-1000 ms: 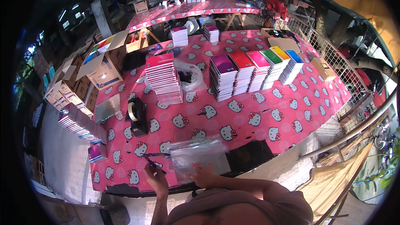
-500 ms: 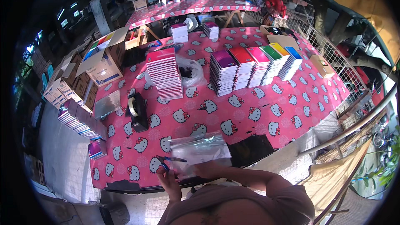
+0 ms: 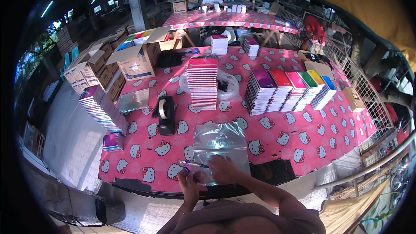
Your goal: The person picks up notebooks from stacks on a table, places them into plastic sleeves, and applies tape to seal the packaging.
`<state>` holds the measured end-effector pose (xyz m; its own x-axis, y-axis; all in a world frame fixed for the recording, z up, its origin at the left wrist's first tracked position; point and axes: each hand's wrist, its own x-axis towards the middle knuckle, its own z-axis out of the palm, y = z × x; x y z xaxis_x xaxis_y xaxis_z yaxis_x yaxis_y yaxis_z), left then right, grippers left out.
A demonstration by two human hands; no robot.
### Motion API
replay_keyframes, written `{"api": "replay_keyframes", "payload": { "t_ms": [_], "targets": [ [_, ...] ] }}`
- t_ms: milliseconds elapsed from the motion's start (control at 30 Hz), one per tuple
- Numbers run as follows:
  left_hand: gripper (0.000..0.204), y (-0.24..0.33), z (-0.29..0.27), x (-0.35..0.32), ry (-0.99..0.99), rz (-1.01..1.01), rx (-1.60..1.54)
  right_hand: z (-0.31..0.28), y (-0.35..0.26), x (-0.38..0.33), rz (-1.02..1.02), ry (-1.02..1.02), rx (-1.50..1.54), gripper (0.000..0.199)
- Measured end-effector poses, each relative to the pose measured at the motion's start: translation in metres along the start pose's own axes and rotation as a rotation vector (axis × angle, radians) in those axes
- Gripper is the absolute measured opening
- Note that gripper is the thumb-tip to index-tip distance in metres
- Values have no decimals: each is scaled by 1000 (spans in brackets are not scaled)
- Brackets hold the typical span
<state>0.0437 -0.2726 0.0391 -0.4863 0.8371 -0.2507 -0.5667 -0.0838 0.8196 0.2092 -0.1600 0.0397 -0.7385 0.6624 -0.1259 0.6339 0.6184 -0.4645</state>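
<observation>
My left hand (image 3: 189, 185), at the table's near edge, is closed round the blue-handled scissors (image 3: 196, 164). Their blades point right, over the left edge of a stack of clear plastic sheets (image 3: 220, 141). Sheets or bags, I cannot tell which. On the lower part of this plastic rests my right hand (image 3: 224, 170), its fingers curled down and gripping the plastic near the blade tips. Part of the plastic beneath that hand is hidden. Left of the stack stands a black tape dispenser (image 3: 166, 117).
A tall notebook stack (image 3: 203, 87) stands mid-table, with coloured notebook stacks (image 3: 261, 93) to its right. More notebooks (image 3: 102, 111) line the left edge beside an open carton (image 3: 138, 63). A person (image 3: 212, 1) sits at the far table. A red fan (image 3: 313, 29) stands far right.
The whole view has shifted as my head moved. My right hand has moved up the plastic, nearer the scissor tips. The scissors stay in my left hand.
</observation>
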Motion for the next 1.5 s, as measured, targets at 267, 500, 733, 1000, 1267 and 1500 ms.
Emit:
{"api": "replay_keyframes", "payload": {
  "t_ms": [267,500,733,1000,1267,1500],
  "targets": [
    [30,-16,28,24,-154,-272,-102,33,-1,-9,-45,16,-251,85],
    [42,-39,-48,47,90,-135,527,23,-12,-7,-37,-29,-231,92],
    [52,-26,-92,45,73,67,1226,26,4,-11,-22,-25,-212,91],
    [34,19,-55,38,156,327,1174,-137,82,-16,82,419,1035,45],
    [20,33,150,37,-227,659,914,-442,136,-174,-110,1376,644,59],
    [21,-51,322,9,-621,826,1022,-446,354,-271,245,1196,422,54]
  ]
}}
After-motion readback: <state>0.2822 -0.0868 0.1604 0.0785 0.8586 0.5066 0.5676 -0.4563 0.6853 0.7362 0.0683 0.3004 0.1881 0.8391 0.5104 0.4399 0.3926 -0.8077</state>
